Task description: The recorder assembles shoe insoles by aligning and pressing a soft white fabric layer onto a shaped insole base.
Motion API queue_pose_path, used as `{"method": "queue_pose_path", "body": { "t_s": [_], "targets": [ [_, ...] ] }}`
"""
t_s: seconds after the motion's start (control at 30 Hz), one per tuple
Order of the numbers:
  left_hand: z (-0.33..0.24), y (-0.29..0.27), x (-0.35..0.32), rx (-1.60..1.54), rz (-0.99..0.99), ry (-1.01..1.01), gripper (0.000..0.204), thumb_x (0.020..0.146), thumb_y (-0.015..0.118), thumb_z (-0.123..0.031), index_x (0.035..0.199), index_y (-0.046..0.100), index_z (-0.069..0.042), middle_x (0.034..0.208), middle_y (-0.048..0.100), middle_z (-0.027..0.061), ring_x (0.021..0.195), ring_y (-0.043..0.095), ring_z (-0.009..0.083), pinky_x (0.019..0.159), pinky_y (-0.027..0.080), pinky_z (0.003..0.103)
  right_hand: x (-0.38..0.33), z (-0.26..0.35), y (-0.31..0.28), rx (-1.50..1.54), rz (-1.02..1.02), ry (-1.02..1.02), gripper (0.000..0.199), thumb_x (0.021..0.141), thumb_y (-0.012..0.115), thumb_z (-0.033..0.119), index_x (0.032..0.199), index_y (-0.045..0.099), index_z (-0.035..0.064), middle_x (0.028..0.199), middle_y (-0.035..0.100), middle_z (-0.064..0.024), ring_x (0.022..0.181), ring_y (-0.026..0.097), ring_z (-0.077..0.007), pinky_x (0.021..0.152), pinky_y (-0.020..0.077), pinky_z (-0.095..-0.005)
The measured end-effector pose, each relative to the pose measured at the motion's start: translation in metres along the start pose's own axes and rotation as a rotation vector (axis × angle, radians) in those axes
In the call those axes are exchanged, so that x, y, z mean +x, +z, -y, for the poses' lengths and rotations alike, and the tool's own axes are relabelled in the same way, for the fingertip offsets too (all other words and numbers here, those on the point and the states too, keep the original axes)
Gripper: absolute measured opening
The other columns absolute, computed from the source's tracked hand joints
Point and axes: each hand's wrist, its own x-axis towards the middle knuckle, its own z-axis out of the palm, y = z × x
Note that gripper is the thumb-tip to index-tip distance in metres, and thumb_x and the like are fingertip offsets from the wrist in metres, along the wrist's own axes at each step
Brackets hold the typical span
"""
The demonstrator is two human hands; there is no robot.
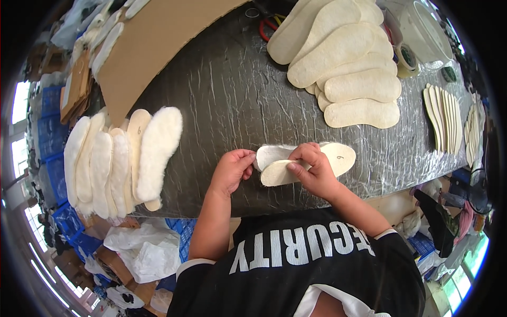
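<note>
Both hands clamped on the insole pair (303, 161): left hand (232, 170) pinching its left end, right hand (312, 170) on top, w/ fleece insole stack (119, 161) well left.

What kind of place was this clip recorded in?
Most likely a small footwear workshop making insoles. Both hands, left hand and right hand, work a pair of insole pieces on a dark wrapped table. Fleecy insoles are stacked at the left, flat beige insoles at the back.
</note>
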Motion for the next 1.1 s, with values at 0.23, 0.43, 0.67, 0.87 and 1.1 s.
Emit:
{"method": "queue_pose_path", "body": {
  "t_s": [0.23, 0.43, 0.67, 0.87, 1.1],
  "targets": [
    [0.012, 0.011, 0.001, -0.128, 0.07, 0.049, 0.014, 0.094, 0.058, -0.015, 0.095, 0.062, -0.002, 0.081, 0.062, 0.0017, 0.071, 0.056, 0.0087, 0.064, 0.047, 0.024, 0.0, 0.004, 0.0, 0.053, -0.057, 0.021, 0.008, 0.083, 0.067, 0.012, 0.087, 0.061, 0.0072, 0.082, 0.063, -0.0046, 0.08, 0.057, -0.0238, 0.086, 0.0365, -0.0361],
    [0.009, 0.019, 0.0, -0.444, 0.199, 0.149, 0.017, 0.095, 0.057, -0.016, 0.1, 0.059, 0.0, 0.096, 0.065, 0.0067, 0.087, 0.061, 0.0144, 0.083, 0.049, 0.03, -0.004, 0.0, 0.003, 0.303, -0.092, 0.26, 0.007, 0.086, 0.064, 0.009, 0.09, 0.061, 0.004, 0.084, 0.063, -0.0048, 0.082, 0.058, -0.0175, 0.079, 0.044, -0.0315],
    [0.0, 0.034, -0.005, -0.493, 0.294, 0.173, 0.015, 0.096, 0.056, -0.016, 0.098, 0.059, -0.001, 0.093, 0.065, 0.0059, 0.085, 0.061, 0.0137, 0.081, 0.05, 0.029, -0.005, -0.001, 0.004, 0.468, -0.137, 0.328, 0.007, 0.091, 0.061, 0.008, 0.096, 0.059, 0.0037, 0.087, 0.06, -0.0001, 0.081, 0.054, -0.0076, 0.075, 0.045, -0.0234],
    [-0.003, 0.044, -0.009, -0.532, 0.274, 0.158, 0.015, 0.095, 0.057, -0.017, 0.098, 0.059, -0.001, 0.093, 0.064, 0.0051, 0.084, 0.061, 0.0131, 0.081, 0.05, 0.028, -0.008, -0.006, 0.007, 0.457, -0.192, 0.34, 0.007, 0.091, 0.061, 0.008, 0.096, 0.059, 0.004, 0.086, 0.059, 0.0007, 0.082, 0.053, -0.0075, 0.075, 0.0446, -0.0233],
    [-0.004, 0.048, -0.008, -0.551, 0.296, 0.149, 0.015, 0.095, 0.057, -0.016, 0.098, 0.059, -0.002, 0.093, 0.064, 0.0049, 0.085, 0.062, 0.0134, 0.08, 0.051, 0.028, -0.01, -0.009, 0.007, 0.413, -0.196, 0.324, 0.006, 0.092, 0.06, 0.008, 0.096, 0.058, 0.0047, 0.09, 0.058, 0.0023, 0.082, 0.051, -0.0056, 0.075, 0.043, -0.0216]
  ]
}}
